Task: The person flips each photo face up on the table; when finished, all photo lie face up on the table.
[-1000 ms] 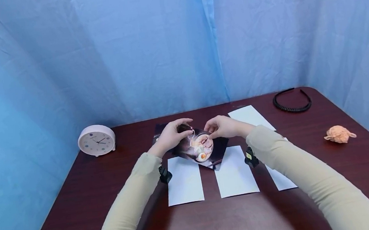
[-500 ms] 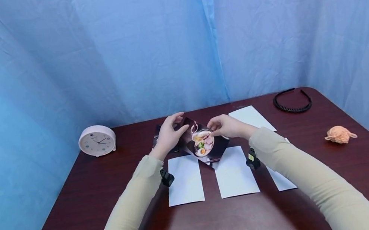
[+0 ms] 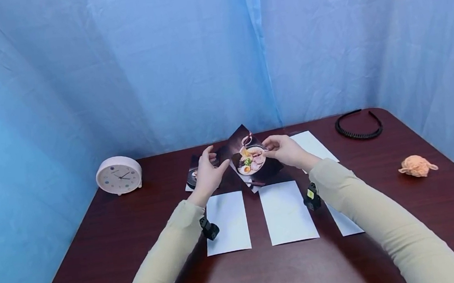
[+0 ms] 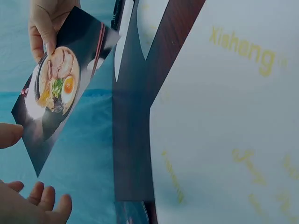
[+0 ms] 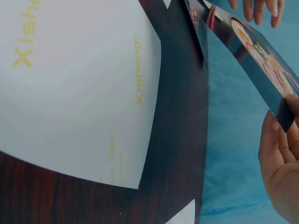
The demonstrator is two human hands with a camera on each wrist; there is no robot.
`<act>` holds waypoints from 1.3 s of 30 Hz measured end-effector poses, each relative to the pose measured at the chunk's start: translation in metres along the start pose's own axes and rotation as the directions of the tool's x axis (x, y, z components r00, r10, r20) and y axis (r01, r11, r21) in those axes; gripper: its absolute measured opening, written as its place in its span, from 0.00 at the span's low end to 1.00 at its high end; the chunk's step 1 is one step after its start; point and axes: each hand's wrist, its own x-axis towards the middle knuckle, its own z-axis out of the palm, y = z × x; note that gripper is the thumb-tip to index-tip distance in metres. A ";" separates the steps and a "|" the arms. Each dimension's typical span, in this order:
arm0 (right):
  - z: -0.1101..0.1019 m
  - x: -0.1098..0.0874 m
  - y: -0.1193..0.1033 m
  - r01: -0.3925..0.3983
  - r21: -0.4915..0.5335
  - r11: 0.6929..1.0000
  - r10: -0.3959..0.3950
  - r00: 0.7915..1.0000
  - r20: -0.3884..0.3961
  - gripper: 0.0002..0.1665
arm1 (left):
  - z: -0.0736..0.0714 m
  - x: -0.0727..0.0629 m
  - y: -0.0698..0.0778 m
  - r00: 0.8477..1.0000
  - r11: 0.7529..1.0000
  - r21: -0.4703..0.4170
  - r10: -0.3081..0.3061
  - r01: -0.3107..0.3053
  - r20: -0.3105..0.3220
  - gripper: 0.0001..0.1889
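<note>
1. Far left of frame: clock, upright; I'd say no part in the work.
2. Left of centre: second photo, face up on the table, partly behind the left hand. I'd count this one done.
3. Just right of it: left hand, palm inward, fingers parted, no grip that I can see. Thumb tip comes up to the lifted photo's left edge; can't tell from here if it touches. Arm reaches up from lower left.
4. Below, lower centre: left card, white side up. Still to be dealt with, by my reading.
5. Centre: lifted photo, noodle bowl facing me, clear of the table, tilted corner-up. Not yet set down, so I call it half done.
6. Lower centre, right of the gap: mid card, white side up, also left to do.
7. Right of centre: right hand pinches the lifted photo's right edge, thumb on its face, fingers behind. Arm comes in from lower right.
8. Beyond: far card and right card, the latter partly under the sleeve. Four whites remain, I judge.
9. Far right: headband, yarn, both well apart from the hands.
</note>
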 end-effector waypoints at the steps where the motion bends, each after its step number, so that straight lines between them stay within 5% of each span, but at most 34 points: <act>1: 0.000 0.000 0.001 -0.003 0.007 1.000 0.003 1.000 -0.014 0.14 | 0.002 0.000 -0.001 1.000 1.000 0.004 -0.015 0.015 0.012 0.34; 8: 0.006 0.001 0.008 -0.074 0.090 0.993 0.081 0.994 -0.070 0.15 | 0.015 -0.003 -0.008 0.989 0.995 -0.063 -0.071 0.080 0.131 0.32; 17: 0.015 -0.001 0.018 -0.143 0.224 0.964 0.160 0.985 -0.059 0.17 | 0.027 0.000 -0.008 0.994 0.956 -0.286 -0.027 0.058 0.110 0.32; 39: 0.021 0.006 0.019 -0.275 0.189 0.943 0.298 0.949 -0.106 0.17 | 0.034 0.021 -0.013 0.993 0.963 -0.254 -0.068 0.091 0.096 0.29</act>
